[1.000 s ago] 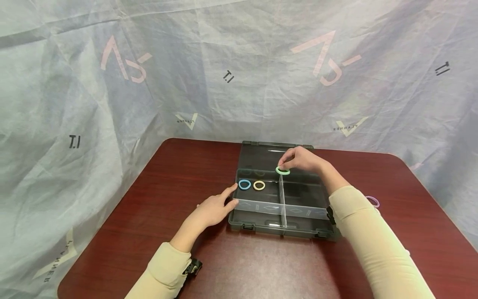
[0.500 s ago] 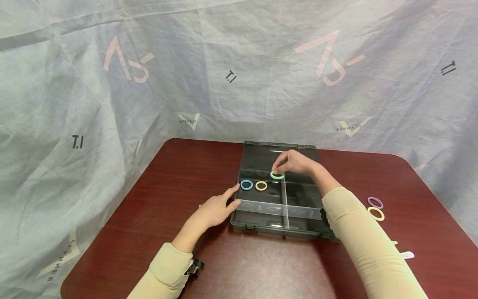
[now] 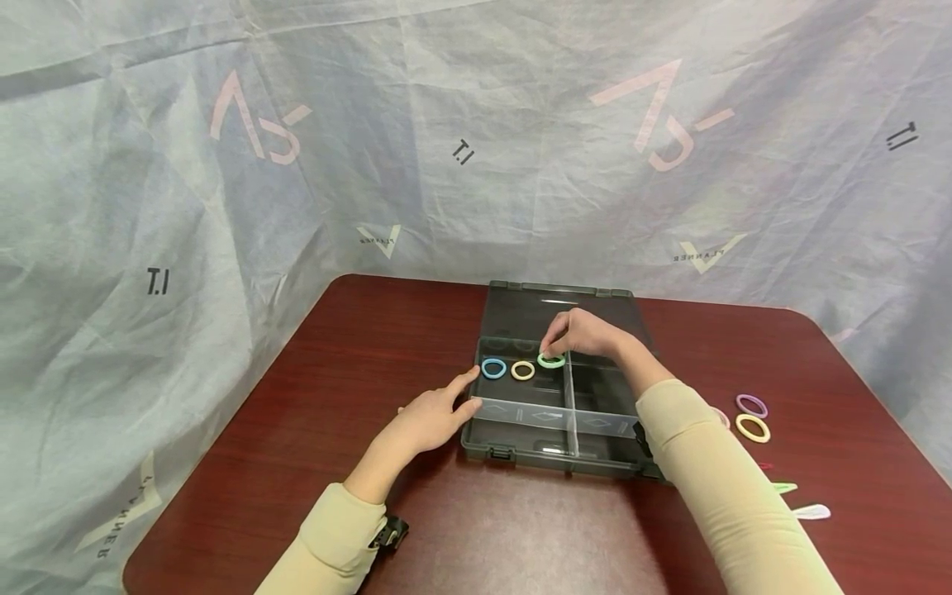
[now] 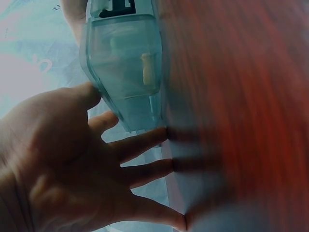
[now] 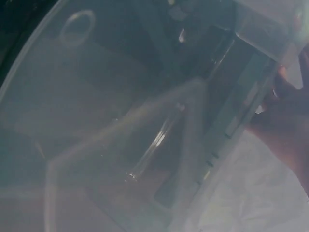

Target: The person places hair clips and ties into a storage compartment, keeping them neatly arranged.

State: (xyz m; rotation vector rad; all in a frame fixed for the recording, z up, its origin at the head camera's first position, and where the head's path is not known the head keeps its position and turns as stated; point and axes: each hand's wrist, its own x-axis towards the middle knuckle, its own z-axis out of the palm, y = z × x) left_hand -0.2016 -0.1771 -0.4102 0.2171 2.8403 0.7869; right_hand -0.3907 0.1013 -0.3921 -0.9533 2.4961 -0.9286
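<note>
An open dark translucent divider box (image 3: pixel 531 459) lies on the table, lid tilted back. My right hand (image 3: pixel 583 332) pinches a green hair tie (image 3: pixel 552 366) in the back left compartment, beside the upright divider. Left of it in the same compartment lie a cream hair tie (image 3: pixel 523 379) and a blue hair tie (image 3: pixel 494 378). My left hand (image 3: pixel 427 420) touches the box's left side with thumb and index finger. Its fingers are straight and spread in the left wrist view, some with tips at the tabletop. The blurred right wrist view shows part of my right hand (image 5: pixel 287 121) beyond clear plastic.
Right of the box on the table lie a purple hair tie (image 3: pixel 751 416), a yellow hair tie (image 3: pixel 753 440) and a partly hidden pink hair tie (image 3: pixel 720 415). A green hair clip (image 3: pixel 785 487) and a white hair clip (image 3: pixel 812 512) show past the right sleeve. A fabric curtain (image 3: pixel 461 198) hangs behind.
My right hand has moved left and down with the green hair tie, from over the divider into the back left compartment. My left hand stays at the box's side.
</note>
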